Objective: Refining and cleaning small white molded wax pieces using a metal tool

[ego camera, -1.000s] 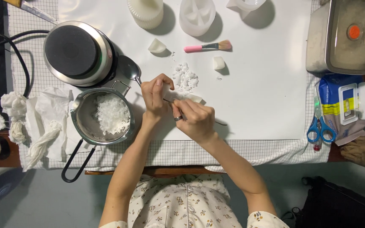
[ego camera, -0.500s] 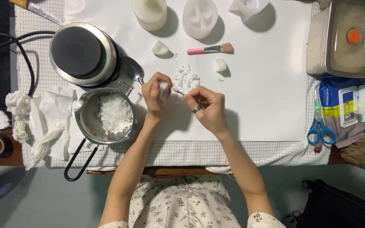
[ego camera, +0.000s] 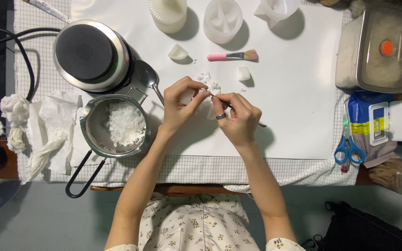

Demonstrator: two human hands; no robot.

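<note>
Head view, centre of frame: left hand point(ego camera: 178, 109) pinches a small white wax piece point(ego camera: 188, 96); right hand point(ego camera: 238, 116), grip closed on a thin metal tool point(ego camera: 219, 98), has shifted leftward, its tip now meeting the piece above the white shavings point(ego camera: 209, 80); scraping resumes.

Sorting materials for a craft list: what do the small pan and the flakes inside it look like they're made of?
The small pan looks like polished steel: grey, reflective walls, with a black loop handle. The flakes look like wax, white and slightly translucent, though that is only a guess from their look.
</note>
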